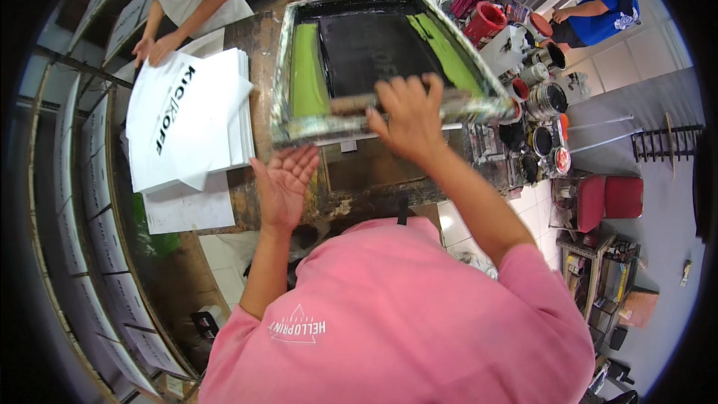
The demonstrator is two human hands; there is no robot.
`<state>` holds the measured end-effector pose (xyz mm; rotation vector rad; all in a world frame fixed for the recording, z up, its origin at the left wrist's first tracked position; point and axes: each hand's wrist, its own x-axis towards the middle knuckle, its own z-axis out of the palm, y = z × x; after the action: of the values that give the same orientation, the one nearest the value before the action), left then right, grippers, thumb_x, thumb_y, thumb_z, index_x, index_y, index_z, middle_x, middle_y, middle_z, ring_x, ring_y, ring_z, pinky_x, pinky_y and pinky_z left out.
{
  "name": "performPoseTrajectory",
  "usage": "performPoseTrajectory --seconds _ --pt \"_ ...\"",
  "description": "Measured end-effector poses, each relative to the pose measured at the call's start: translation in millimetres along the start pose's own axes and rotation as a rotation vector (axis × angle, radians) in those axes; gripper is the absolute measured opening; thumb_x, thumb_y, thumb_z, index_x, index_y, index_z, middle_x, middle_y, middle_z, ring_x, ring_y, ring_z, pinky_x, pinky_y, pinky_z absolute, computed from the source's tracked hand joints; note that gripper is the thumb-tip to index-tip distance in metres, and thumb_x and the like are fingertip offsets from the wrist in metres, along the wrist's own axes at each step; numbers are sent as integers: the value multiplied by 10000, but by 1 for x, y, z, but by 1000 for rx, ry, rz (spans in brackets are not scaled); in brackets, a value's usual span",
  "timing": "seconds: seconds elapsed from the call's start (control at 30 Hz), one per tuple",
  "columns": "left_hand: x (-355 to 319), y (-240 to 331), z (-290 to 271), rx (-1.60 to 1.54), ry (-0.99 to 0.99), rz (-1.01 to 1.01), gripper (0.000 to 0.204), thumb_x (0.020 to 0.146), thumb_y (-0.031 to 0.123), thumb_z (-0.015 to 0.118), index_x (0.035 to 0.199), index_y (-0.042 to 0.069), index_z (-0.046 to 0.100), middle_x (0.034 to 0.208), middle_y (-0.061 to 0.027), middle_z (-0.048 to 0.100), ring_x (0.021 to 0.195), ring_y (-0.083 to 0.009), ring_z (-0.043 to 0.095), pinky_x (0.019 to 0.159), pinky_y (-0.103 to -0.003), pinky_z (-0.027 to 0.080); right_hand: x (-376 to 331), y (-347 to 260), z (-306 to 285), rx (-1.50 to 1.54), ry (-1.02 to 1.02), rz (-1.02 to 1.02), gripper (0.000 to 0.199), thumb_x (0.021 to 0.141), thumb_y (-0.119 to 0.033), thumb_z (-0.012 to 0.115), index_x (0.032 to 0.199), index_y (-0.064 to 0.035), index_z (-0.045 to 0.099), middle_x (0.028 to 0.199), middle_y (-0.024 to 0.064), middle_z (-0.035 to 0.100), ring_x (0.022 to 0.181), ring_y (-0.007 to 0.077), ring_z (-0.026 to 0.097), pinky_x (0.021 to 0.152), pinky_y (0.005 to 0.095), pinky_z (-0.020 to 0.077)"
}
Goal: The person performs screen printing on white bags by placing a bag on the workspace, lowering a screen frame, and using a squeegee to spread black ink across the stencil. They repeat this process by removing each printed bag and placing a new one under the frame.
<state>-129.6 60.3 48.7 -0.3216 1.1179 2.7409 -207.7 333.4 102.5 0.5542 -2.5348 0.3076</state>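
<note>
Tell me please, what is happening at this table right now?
A person in a pink shirt works at a screen-printing frame on a worn table. The right hand rests on the frame's near edge, over a squeegee handle; the left hand is open, palm up, just below the frame and holds nothing. The mesh is dark with green strips at its sides. To the left, another person's hands touch a stack of white printed shirts. Ink cans crowd the right side.

The right hand (407, 116) is gripping the squeegee (359, 102) on the printing screen (310, 75) (green and black inside), while the left hand (283, 183) is hovering open beside the frame's near edge.
</note>
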Motion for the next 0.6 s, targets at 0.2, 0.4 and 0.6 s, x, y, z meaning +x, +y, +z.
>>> performPoseTrajectory --seconds 0.2,0.4,0.6 --pt "66 -51 -31 1795 138 220 935 1013 764 399 1643 81 288 1660 -309 252 1572 -439 184 1240 -667 111 87 20 -30 -48 165 -100 318 895 -434 695 885 -117 677 835 54 624 852 259 607 926 499 395" --pt "79 -127 -80 2277 168 205 1086 937 872 354 1701 115 200 1744 -287 62 1626 -445 -13 1180 -774 -89 120 32 -39 -45 206 -132 344 902 -455 699 849 -115 695 807 42 635 810 244 617 869 473 397" --pt "82 -130 -71 2258 128 142 1132 934 856 391 1677 21 214 1748 -256 114 1622 -454 -7 1190 -754 -120 144 31 -53 -78 156 -135 377 939 -469 704 881 -100 654 790 53 623 793 263 616 799 437 381"
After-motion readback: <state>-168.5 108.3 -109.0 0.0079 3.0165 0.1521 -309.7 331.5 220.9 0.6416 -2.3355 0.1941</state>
